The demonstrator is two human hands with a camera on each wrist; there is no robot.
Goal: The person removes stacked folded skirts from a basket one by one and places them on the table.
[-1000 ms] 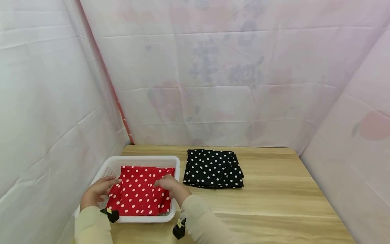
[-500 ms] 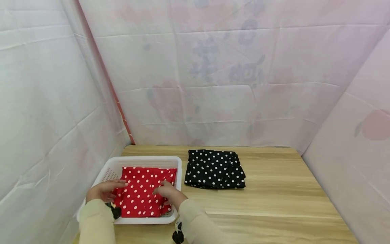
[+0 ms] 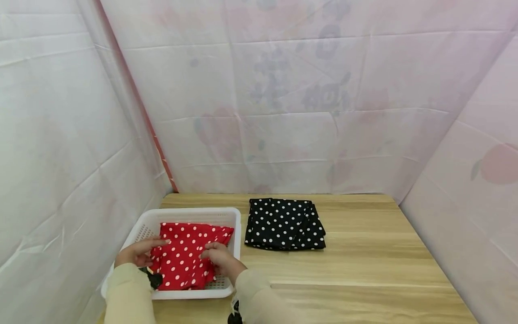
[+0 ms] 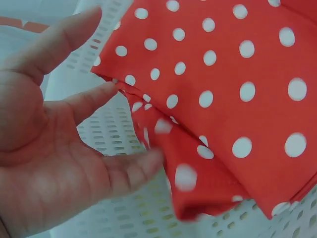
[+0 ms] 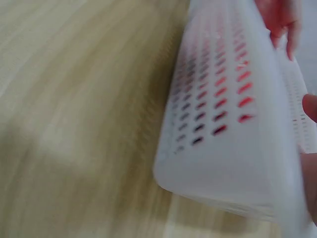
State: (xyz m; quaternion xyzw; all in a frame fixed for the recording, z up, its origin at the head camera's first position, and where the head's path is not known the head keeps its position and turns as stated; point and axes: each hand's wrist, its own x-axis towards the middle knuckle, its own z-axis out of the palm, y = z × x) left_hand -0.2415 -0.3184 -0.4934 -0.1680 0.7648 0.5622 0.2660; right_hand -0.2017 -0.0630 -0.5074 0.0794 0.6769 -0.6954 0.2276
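Note:
A folded red cloth with white dots (image 3: 184,252) lies in a white perforated plastic basket (image 3: 194,294) at the table's left. My left hand (image 3: 137,253) reaches in over the cloth's left edge. The left wrist view shows this hand (image 4: 54,139) with spread fingers, one fingertip at the cloth's corner, where a lower layer hangs out. On the cloth's right side, my right hand (image 3: 221,258) has its thumb over the fabric; its other fingers are partly hidden. In the right wrist view, only bits of the right hand (image 5: 310,178) show past the basket wall, spaced apart.
A folded black cloth with white dots (image 3: 285,225) lies on the wooden table (image 3: 356,270), to the right of the basket. White printed sheets (image 3: 283,135) hang behind the table and along both sides.
The red cloth's right front edge has shifted left, baring more basket floor there. My right hand has moved slightly left and down; my left hand has moved a little right, then stayed.

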